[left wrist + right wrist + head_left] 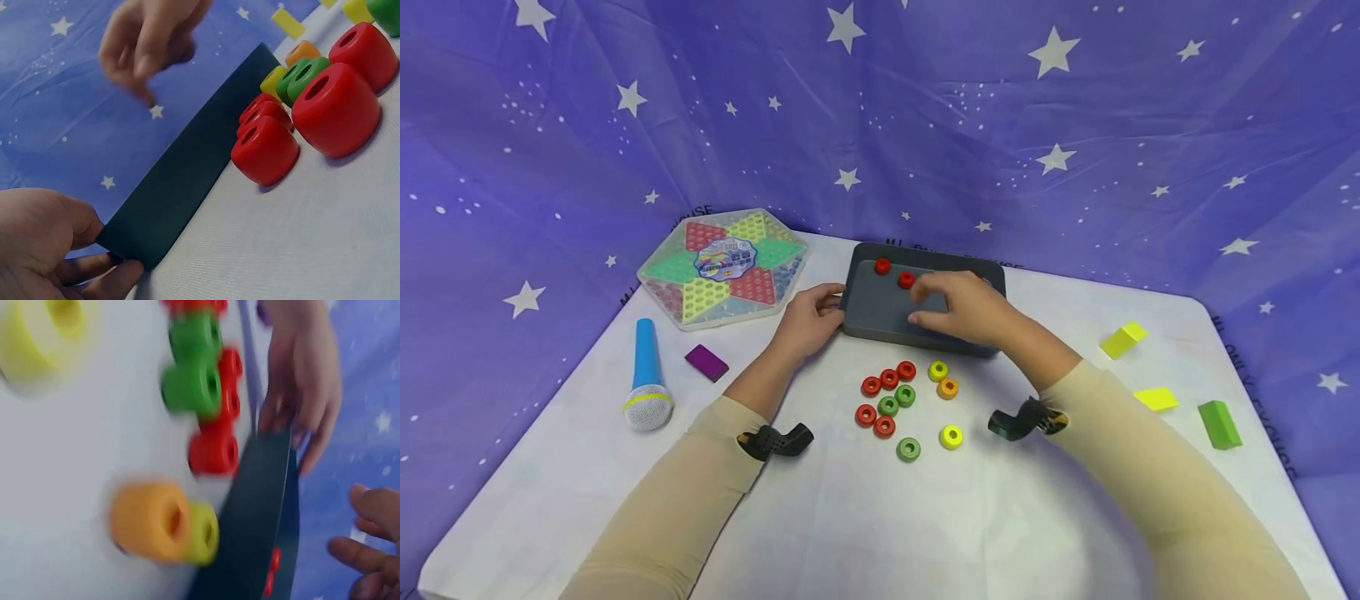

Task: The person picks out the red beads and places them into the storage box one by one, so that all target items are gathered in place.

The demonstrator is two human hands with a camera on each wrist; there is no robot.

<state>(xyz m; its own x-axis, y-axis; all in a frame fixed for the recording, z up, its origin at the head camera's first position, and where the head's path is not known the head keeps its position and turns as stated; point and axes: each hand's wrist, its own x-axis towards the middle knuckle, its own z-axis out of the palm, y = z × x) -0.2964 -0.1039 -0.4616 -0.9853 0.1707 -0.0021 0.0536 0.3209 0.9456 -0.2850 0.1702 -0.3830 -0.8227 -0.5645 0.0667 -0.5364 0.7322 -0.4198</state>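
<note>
A dark grey tray (880, 321) stands at the back middle of the table. My left hand (808, 321) grips its left end, fingers and thumb about the wall near the front corner. Over the tray hovers my right hand (966, 308), thumb and fingers apart with nothing between them. Inside the tray lie a red bead (882, 266) and a second red bead (907, 280); my right hand hides part of the tray floor. In front sit several loose beads: a red bead (866, 415), a green bead (908, 450), a yellow bead (951, 437) and an orange bead (947, 388) among them.
At the left are a hexagonal Chinese checkers board (730, 292), a blue toy microphone (647, 375) and a purple block (707, 362). Yellow blocks (1123, 340) and a green block (1221, 425) lie at the right. A starry purple cloth (925, 125) hangs behind.
</note>
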